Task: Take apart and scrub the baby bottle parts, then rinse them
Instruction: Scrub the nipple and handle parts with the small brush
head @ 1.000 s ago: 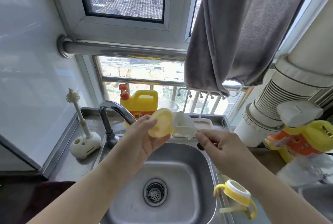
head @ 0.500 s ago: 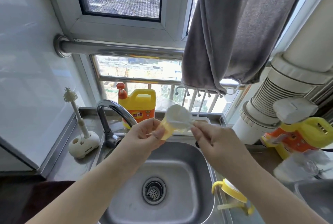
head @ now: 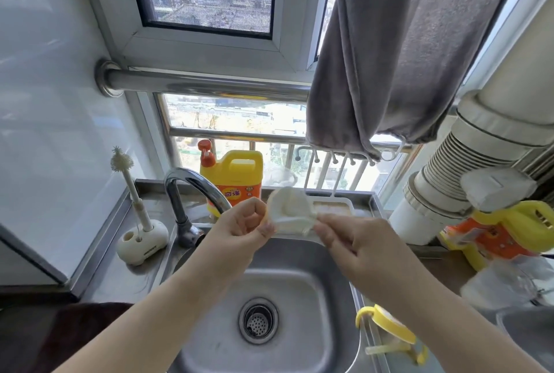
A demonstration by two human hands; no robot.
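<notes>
Right now my left hand (head: 242, 224) and my right hand (head: 344, 236) both pinch the same pale, soft bottle part (head: 289, 212), one on each edge, held up over the sink (head: 302, 276) just in front of the faucet (head: 195, 189). My left fingers are curled tight round its near-left rim; my right fingertips nip the lower right corner. It looks like a silicone piece with a yellowish ring behind it, though the blur keeps me from saying which part exactly.

What worries me is the pull. If I tug too sharply, the thin material could tear or snap out of one pinch and drop into the basin, perhaps against the drain strainer (head: 258, 320) (hardly the cleanest spot). A wet or soapy surface would make that slip likelier, though I cannot tell from here whether it is wet.

Also, the yellow handled collar (head: 386, 327) sits right on the sink's right edge, under my right forearm. A careless elbow could knock it in or off the counter. The bottle brush (head: 129, 189) stands in its holder on the left, well apart, so reaching for it means letting go with one hand first.
</notes>
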